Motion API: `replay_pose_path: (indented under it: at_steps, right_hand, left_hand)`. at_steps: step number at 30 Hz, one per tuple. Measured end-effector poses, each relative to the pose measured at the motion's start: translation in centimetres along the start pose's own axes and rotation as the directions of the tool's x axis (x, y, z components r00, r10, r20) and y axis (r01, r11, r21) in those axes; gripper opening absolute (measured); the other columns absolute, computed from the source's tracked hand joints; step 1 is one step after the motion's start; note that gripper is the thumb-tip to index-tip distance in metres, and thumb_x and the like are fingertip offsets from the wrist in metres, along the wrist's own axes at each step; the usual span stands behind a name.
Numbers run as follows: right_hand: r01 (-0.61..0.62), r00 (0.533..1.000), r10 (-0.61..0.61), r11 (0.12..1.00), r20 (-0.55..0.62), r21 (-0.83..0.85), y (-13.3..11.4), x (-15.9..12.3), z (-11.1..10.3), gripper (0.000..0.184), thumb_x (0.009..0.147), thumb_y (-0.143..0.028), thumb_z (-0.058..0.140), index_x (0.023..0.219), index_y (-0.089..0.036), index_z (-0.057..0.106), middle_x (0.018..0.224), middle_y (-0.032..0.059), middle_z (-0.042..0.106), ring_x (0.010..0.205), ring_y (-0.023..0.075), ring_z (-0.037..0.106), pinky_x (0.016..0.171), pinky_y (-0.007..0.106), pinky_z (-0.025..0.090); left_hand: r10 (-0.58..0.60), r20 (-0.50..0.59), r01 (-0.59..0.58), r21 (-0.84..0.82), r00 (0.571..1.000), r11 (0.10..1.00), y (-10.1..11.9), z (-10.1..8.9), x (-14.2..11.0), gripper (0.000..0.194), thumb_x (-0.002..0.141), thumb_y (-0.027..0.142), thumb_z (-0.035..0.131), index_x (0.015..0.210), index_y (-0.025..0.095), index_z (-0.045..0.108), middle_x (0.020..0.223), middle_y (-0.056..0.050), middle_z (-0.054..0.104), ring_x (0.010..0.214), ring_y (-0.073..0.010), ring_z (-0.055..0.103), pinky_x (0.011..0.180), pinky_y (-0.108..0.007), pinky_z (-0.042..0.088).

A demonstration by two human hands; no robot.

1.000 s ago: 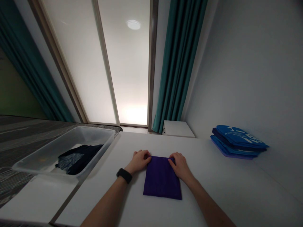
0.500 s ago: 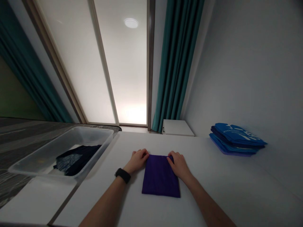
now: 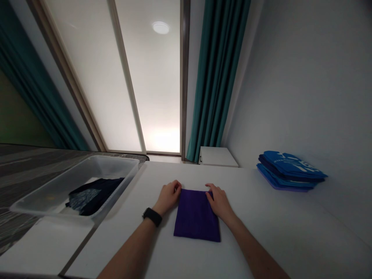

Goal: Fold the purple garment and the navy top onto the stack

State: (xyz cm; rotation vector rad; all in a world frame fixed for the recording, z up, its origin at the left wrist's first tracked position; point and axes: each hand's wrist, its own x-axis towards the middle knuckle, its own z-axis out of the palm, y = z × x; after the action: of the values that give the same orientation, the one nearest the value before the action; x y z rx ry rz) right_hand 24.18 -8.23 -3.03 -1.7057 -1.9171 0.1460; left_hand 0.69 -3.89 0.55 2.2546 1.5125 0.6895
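Note:
A folded purple T-shirt (image 3: 197, 217), a neat rectangle, lies flat on the white table (image 3: 232, 248) in front of me. My left hand (image 3: 170, 197), with a black watch (image 3: 152, 217) on its wrist, has its fingers curled in a pinch at the far left corner of the shirt. At the far right corner rests my right hand (image 3: 219, 201). Its thumb touches the cloth, while the index finger is lifted and stretched apart from it.
To the left stands a translucent plastic bin (image 3: 116, 164) with dark navy printed clothing (image 3: 93, 195) inside. A stack of folded blue shirts (image 3: 290, 170) sits at the right by the wall. Beyond the table's far edge is a small white cabinet (image 3: 217, 156).
The right index finger has lifted off the far edge of the shirt and straightened. My left hand has shifted slightly at its corner. The shirt lies almost unchanged.

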Motion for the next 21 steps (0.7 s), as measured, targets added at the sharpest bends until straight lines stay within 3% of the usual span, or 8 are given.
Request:
replay_pose_path:
  at_steps: [3,6,8,11,14,17,21]
  right_hand:
    - [0.002,1.0,-0.003,1.0,-0.014,-0.007,0.1,0.0,0.1,0.03,0.091,-0.021,0.043,0.118,-0.02,0.055,0.103,0.008,0.067,0.098,0.0219,0.06,0.087,0.035,0.039]
    - [0.004,1.0,-0.004,1.0,-0.015,-0.003,0.4,0.1,-0.1,0.03,0.09,-0.022,0.044,0.117,-0.019,0.056,0.102,0.0073,0.066,0.098,0.0219,0.059,0.086,0.035,0.039]
    - [-0.009,1.0,0.009,1.0,-0.02,0.004,0.8,0.2,-0.3,0.029,0.089,-0.022,0.045,0.116,-0.02,0.057,0.098,0.006,0.067,0.095,0.0216,0.059,0.084,0.034,0.04]
    - [-0.027,0.999,0.027,1.0,-0.042,0.002,1.5,0.3,-0.6,0.029,0.088,-0.021,0.046,0.114,-0.02,0.059,0.091,0.0044,0.067,0.091,0.0207,0.06,0.082,0.033,0.041]
    - [-0.031,0.998,0.031,1.0,-0.059,-0.001,1.7,0.4,-1.0,0.029,0.088,-0.019,0.043,0.111,-0.02,0.061,0.092,0.005,0.067,0.091,0.0203,0.06,0.083,0.033,0.042]
    - [-0.013,0.997,0.011,0.999,-0.079,-0.034,1.1,0.2,-1.6,0.032,0.09,-0.017,0.038,0.111,-0.019,0.062,0.104,0.0088,0.067,0.099,0.0222,0.058,0.088,0.035,0.042]
    - [0.105,0.992,-0.113,0.986,-0.056,-0.126,-0.8,-0.7,-2.3,0.042,0.092,-0.013,0.033,0.124,-0.018,0.059,0.125,0.0108,0.062,0.119,0.0234,0.052,0.103,0.04,0.035]
  left_hand:
    - [0.15,-0.1,-0.144,0.065,0.984,0.987,2.3,-0.2,-1.4,0.024,0.093,0.022,0.041,0.104,0.021,0.062,0.105,-0.008,0.066,0.102,-0.0231,0.059,0.091,-0.037,0.043]
    - [0.375,0.012,-0.375,0.066,0.927,0.925,5.4,0.4,-3.5,0.035,0.095,0.029,0.044,0.128,0.023,0.053,0.129,-0.007,0.059,0.119,-0.0227,0.052,0.103,-0.037,0.039]
    - [0.453,0.108,-0.462,0.082,0.885,0.883,6.8,1.3,-4.8,0.048,0.094,0.038,0.047,0.14,0.025,0.043,0.143,-0.007,0.049,0.131,-0.0245,0.044,0.111,-0.04,0.033]
    - [0.452,0.18,-0.476,0.125,0.874,0.871,7.2,2.8,-5.7,0.061,0.093,0.051,0.046,0.147,0.024,0.034,0.153,-0.009,0.036,0.141,-0.0275,0.032,0.117,-0.046,0.024]
    - [0.43,0.181,-0.457,0.15,0.884,0.877,6.4,3.8,-5.7,0.07,0.09,0.06,0.045,0.148,0.023,0.034,0.154,-0.011,0.034,0.144,-0.0298,0.025,0.118,-0.049,0.02]
    - [0.421,0.168,-0.446,0.166,0.892,0.879,6.1,4.2,-5.5,0.077,0.087,0.066,0.047,0.149,0.023,0.033,0.155,-0.011,0.033,0.145,-0.0321,0.022,0.118,-0.052,0.018]
    - [0.407,0.162,-0.433,0.188,0.899,0.881,6.3,4.3,-5.3,0.073,0.091,0.062,0.043,0.149,0.019,0.032,0.155,-0.011,0.033,0.145,-0.0311,0.022,0.119,-0.049,0.016]
